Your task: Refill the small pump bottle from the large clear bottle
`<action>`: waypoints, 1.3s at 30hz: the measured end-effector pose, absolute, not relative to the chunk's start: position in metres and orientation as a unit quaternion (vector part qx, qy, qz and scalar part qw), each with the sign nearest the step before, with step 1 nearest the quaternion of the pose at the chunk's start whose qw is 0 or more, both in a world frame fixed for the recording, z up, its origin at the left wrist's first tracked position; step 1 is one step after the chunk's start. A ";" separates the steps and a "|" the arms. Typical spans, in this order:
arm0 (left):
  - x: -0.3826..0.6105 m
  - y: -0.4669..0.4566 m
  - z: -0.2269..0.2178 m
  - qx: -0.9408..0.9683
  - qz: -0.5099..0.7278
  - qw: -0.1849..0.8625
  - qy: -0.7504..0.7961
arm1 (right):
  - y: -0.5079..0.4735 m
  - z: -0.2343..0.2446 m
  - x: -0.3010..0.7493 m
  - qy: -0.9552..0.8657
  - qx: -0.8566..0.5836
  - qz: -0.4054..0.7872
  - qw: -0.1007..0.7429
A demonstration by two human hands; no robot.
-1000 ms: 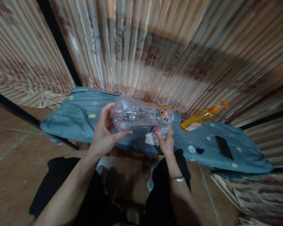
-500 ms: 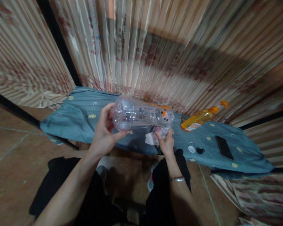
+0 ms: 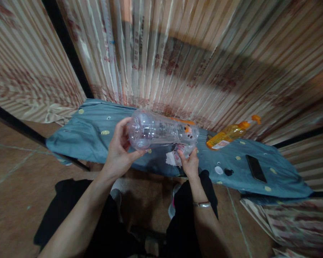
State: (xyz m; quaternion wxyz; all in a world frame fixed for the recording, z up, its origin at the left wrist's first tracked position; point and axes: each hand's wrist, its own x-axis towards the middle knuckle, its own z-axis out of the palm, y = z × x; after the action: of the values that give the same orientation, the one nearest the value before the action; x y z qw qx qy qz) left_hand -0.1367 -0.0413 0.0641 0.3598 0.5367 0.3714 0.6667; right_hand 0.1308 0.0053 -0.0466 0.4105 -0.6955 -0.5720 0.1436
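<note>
We find a clear plastic bottle (image 3: 161,130) at the centre of the frame, lying on its side in the air, its rounded base toward the left and its narrower end toward the right. We record the left hand (image 3: 120,148), left of centre, grasping that base, thumb along the lower edge and the fingers curled behind. We note small dark print and an orange patch with brown dots near the right end of the bottle. Just below that end, the right hand (image 3: 188,161) pinches crumpled clear film (image 3: 184,149) between thumb and fingers; we cannot tell whether the film is joined to the bottle. A torn white scrap (image 3: 172,158) shows just left of the right thumb. Right of centre, we log a pump bottle (image 3: 226,136) of orange liquid lying on a blue-grey cloth (image 3: 94,143), its orange pump head toward the upper right. Lower down on the right, a white disc (image 3: 219,170) sits just beside a small black object (image 3: 228,172), with a dark smartphone (image 3: 255,168) farther right. We see a striped curtain (image 3: 156,53) filling the upper frame.
</note>
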 end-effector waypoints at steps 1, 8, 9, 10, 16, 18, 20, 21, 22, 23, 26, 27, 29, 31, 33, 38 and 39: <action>-0.137 -0.041 0.064 0.537 0.667 0.359 0.371 | 0.005 -0.047 0.131 -0.572 -0.695 0.144 0.411; -0.137 -0.041 0.065 0.534 0.670 0.359 0.371 | 0.005 -0.045 0.131 -0.568 -0.697 0.151 0.410; -0.137 -0.041 0.065 0.533 0.670 0.358 0.372 | 0.005 -0.044 0.130 -0.566 -0.699 0.153 0.409; -0.137 -0.041 0.065 0.533 0.669 0.358 0.373 | 0.005 -0.044 0.130 -0.565 -0.700 0.154 0.408; -0.137 -0.042 0.065 0.533 0.668 0.361 0.372 | 0.005 -0.045 0.130 -0.568 -0.691 0.150 0.420; -0.137 -0.042 0.066 0.534 0.667 0.361 0.372 | 0.005 -0.046 0.130 -0.569 -0.691 0.147 0.422; -0.137 -0.042 0.066 0.536 0.666 0.361 0.374 | 0.005 -0.047 0.131 -0.567 -0.694 0.145 0.420; -0.137 -0.042 0.065 0.536 0.665 0.360 0.374 | 0.006 -0.047 0.131 -0.566 -0.696 0.144 0.418; -0.137 -0.042 0.065 0.536 0.665 0.361 0.375 | 0.006 -0.048 0.131 -0.567 -0.697 0.144 0.416; -0.137 -0.042 0.065 0.536 0.664 0.362 0.375 | 0.006 -0.048 0.131 -0.566 -0.698 0.143 0.415; -0.137 -0.042 0.065 0.536 0.663 0.361 0.378 | 0.006 -0.048 0.131 -0.568 -0.699 0.141 0.412; -0.137 -0.042 0.064 0.536 0.664 0.359 0.378 | 0.006 -0.048 0.132 -0.569 -0.699 0.140 0.411; -0.137 -0.041 0.064 0.535 0.667 0.357 0.376 | 0.006 -0.048 0.132 -0.572 -0.697 0.139 0.409; -0.137 -0.041 0.064 0.535 0.669 0.357 0.373 | 0.006 -0.047 0.132 -0.573 -0.697 0.139 0.408; -0.137 -0.041 0.064 0.534 0.670 0.358 0.372 | 0.006 -0.047 0.131 -0.574 -0.695 0.143 0.409; -0.136 -0.042 0.066 0.532 0.667 0.364 0.374 | 0.006 -0.049 0.132 -0.572 -0.696 0.142 0.409; -0.136 -0.042 0.066 0.532 0.666 0.363 0.376 | 0.007 -0.049 0.132 -0.573 -0.696 0.140 0.409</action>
State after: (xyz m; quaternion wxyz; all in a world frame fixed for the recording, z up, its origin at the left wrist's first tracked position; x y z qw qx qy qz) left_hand -0.1365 -0.0420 0.0656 0.3629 0.5321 0.3756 0.6664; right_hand 0.1322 0.0066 -0.0494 0.4093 -0.6963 -0.5728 0.1398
